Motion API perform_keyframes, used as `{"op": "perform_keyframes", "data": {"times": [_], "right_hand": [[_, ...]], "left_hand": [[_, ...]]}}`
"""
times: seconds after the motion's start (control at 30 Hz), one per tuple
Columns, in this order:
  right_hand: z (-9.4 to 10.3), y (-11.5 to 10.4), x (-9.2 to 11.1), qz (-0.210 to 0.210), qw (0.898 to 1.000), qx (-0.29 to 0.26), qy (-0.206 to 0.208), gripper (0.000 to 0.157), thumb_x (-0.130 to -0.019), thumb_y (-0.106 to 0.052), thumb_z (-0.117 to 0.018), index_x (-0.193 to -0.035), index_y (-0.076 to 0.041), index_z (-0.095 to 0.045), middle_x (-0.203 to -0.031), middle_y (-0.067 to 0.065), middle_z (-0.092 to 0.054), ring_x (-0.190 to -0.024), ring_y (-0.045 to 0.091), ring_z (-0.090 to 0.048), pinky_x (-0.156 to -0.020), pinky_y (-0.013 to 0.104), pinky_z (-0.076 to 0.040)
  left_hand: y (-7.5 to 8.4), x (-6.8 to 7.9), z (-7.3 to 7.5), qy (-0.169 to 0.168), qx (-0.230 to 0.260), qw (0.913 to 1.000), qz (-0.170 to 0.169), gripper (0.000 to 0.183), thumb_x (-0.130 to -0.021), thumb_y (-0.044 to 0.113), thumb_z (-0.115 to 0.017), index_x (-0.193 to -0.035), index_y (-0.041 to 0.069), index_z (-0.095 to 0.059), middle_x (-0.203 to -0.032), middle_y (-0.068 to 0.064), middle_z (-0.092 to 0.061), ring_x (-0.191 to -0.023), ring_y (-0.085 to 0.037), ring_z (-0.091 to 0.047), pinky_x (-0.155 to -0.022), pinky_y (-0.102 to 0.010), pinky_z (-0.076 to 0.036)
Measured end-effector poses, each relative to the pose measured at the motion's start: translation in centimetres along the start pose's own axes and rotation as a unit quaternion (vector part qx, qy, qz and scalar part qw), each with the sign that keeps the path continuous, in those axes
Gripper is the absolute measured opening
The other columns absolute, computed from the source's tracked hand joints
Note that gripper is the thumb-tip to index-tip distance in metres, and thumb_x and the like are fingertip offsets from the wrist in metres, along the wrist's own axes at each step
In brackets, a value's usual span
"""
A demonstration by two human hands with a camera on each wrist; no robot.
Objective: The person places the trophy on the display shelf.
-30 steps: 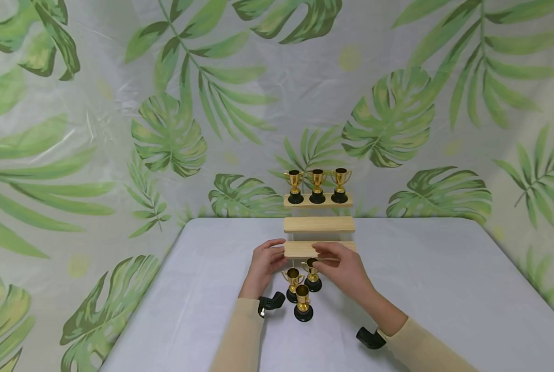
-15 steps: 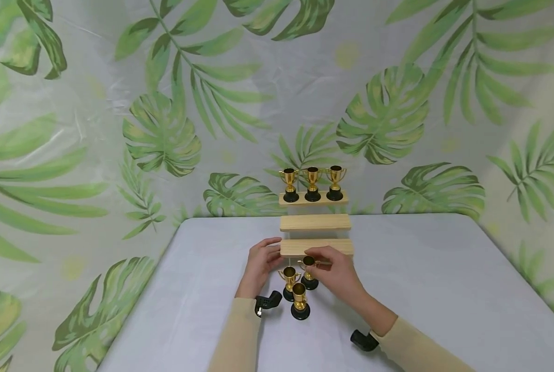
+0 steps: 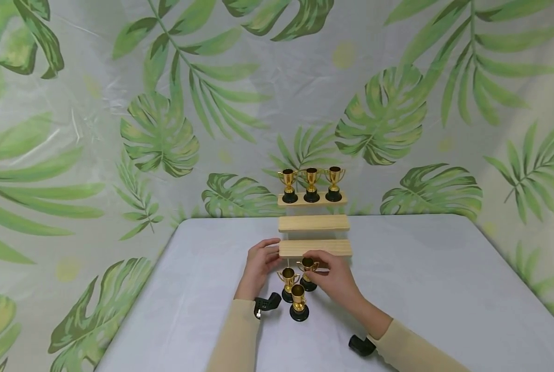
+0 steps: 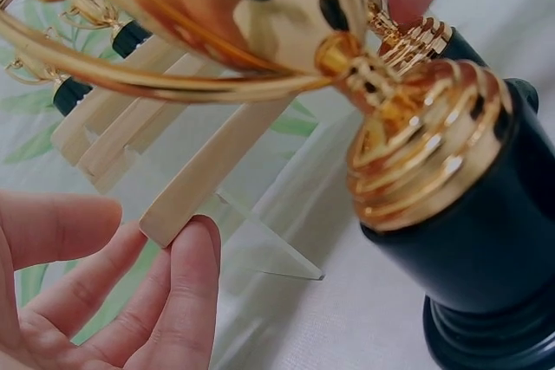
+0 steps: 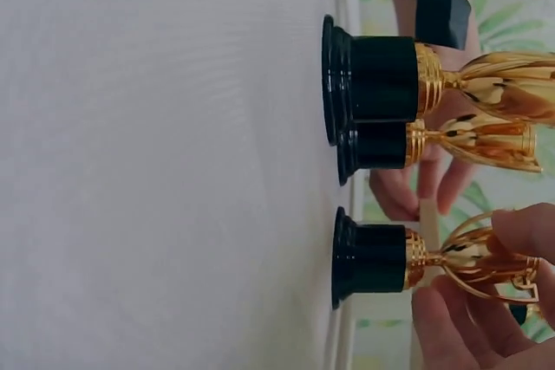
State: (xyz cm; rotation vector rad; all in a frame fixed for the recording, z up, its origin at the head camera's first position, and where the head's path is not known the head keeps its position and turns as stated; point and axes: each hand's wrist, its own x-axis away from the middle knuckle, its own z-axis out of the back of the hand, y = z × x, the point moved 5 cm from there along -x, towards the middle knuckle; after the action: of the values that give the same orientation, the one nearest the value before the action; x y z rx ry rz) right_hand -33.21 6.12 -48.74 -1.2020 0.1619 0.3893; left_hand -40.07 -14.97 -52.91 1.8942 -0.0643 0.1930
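Note:
My right hand (image 3: 336,279) pinches the cup of a small gold trophy (image 5: 378,257) with a black base, thumb on one side and fingers on the other. The trophy stands upright on the table in front of the stand. My left hand (image 3: 258,264) is at the left end of the lowest wooden shelf board (image 3: 315,248); its fingertips touch that end while the thumb stays apart. Between the hands, nearer to me, stand a second trophy (image 3: 288,281) and a third one (image 3: 298,302). The third looms large in the left wrist view.
The stand has a bare middle board (image 3: 314,223). On its top board (image 3: 279,199) three matching trophies (image 3: 311,183) stand in a row. A white cloth covers the table (image 3: 411,279), and a leaf-print curtain (image 3: 239,113) hangs behind it.
My right thumb and fingers have closed round the cup of the farther trophy. My left hand keeps its place at the board's end. The head view has shifted slightly.

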Motion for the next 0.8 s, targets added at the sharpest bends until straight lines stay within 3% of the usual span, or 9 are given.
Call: {"op": "perform_keyframes", "data": {"times": [0.2, 0.43, 0.8], "right_hand": [[0.05, 0.02, 0.1, 0.007, 1.0, -0.011, 0.001, 0.038, -0.083, -0.001, -0.082, -0.118, -0.011, -0.071, -0.109, -0.004, -0.069, -0.094, 0.018, -0.067, -0.081, 0.036, -0.058], [0.02, 0.28, 0.03, 0.009, 1.0, -0.009, -0.001, 0.039, -0.082, -0.001, -0.082, -0.118, -0.013, -0.07, -0.11, -0.004, -0.069, -0.092, 0.017, -0.067, -0.08, 0.028, -0.057], [-0.11, 0.53, -0.04, -0.004, 1.0, -0.007, -0.001, 0.041, -0.083, -0.002, -0.082, -0.119, -0.016, -0.07, -0.112, -0.005, -0.069, -0.092, 0.015, -0.068, -0.083, 0.032, -0.056]], "left_hand": [[-0.08, 0.09, -0.2, 0.009, -0.002, 0.9999, 0.008, 0.04, -0.088, 0.004, -0.071, -0.127, -0.004, -0.065, -0.102, -0.013, -0.072, -0.079, -0.018, -0.07, -0.071, -0.029, -0.057], [0.01, 0.22, -0.28, 0.015, 0.0, 0.9999, 0.007, 0.041, -0.088, 0.004, -0.072, -0.127, -0.005, -0.065, -0.102, -0.013, -0.072, -0.078, -0.018, -0.07, -0.069, -0.029, -0.058], [0.12, 0.37, -0.17, 0.013, 0.002, 0.9999, -0.001, 0.036, -0.088, 0.003, -0.071, -0.123, -0.003, -0.068, -0.104, -0.016, -0.072, -0.082, -0.02, -0.071, -0.071, -0.031, -0.059]]}}
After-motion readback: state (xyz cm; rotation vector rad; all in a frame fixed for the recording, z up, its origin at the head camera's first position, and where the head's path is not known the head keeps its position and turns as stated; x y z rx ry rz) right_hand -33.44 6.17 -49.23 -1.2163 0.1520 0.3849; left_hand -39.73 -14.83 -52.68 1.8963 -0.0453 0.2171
